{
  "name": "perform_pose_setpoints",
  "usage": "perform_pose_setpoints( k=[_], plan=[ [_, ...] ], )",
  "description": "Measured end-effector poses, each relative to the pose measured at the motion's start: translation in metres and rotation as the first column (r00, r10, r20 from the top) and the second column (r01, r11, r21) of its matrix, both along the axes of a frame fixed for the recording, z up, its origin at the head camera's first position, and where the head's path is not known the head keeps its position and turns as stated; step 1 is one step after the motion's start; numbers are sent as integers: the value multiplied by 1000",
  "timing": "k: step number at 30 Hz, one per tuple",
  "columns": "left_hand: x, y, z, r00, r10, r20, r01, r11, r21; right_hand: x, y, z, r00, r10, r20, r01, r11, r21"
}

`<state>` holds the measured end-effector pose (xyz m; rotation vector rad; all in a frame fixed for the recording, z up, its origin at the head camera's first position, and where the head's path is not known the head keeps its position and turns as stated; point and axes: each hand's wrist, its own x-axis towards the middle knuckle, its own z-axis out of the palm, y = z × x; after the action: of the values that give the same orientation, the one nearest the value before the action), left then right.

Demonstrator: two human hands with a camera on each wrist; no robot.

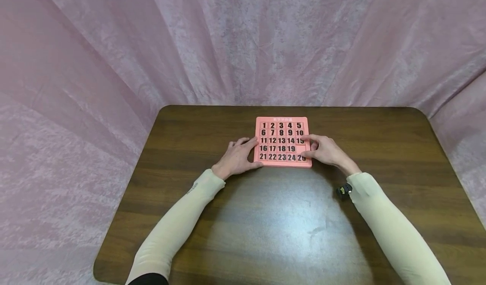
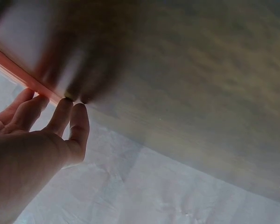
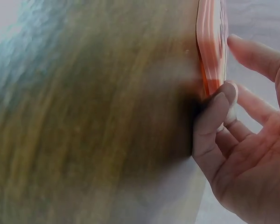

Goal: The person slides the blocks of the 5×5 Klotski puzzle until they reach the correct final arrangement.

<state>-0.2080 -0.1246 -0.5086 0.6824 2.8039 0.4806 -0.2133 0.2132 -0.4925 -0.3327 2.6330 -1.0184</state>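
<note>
A pink number sliding puzzle [image 1: 282, 162] lies flat on the table, its black-numbered tiles in rows. Beyond tile 19 [image 1: 291, 149] the fourth row has a bare slot. My left hand [image 1: 237, 156] rests against the puzzle's left side, thumb by the lower left corner; in the left wrist view its fingertips [image 2: 67, 99] meet the pink edge. My right hand [image 1: 327, 151] is at the right side, a forefinger over tile 15 [image 1: 300, 141] and thumb on the bottom right tile, partly covering both. Its other fingers [image 3: 210, 121] curl beside the edge in the right wrist view.
The brown wooden table [image 1: 190, 137] has rounded corners and a glare patch near its front. Pink curtains [image 1: 262, 44] hang behind and at both sides. A dark wrist device [image 1: 344, 190] sits at my right sleeve's cuff.
</note>
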Motion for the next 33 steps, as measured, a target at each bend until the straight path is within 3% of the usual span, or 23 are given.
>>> perform_pose_setpoints(
  k=[15,24,33],
  plan=[
    [1,1,0,1000,6,-5,-6,1000,-4,-1,1,0,998,-31,50,33,999,-33],
    [1,1,-1,1000,10,4,-10,1000,-4,0,1,-6,999,-37,-3,37,999,-37],
    [1,2,0,1000,9,9,-9,1000,-7,2,4,-5,999,-28,42,31,996,-80]
  ],
)
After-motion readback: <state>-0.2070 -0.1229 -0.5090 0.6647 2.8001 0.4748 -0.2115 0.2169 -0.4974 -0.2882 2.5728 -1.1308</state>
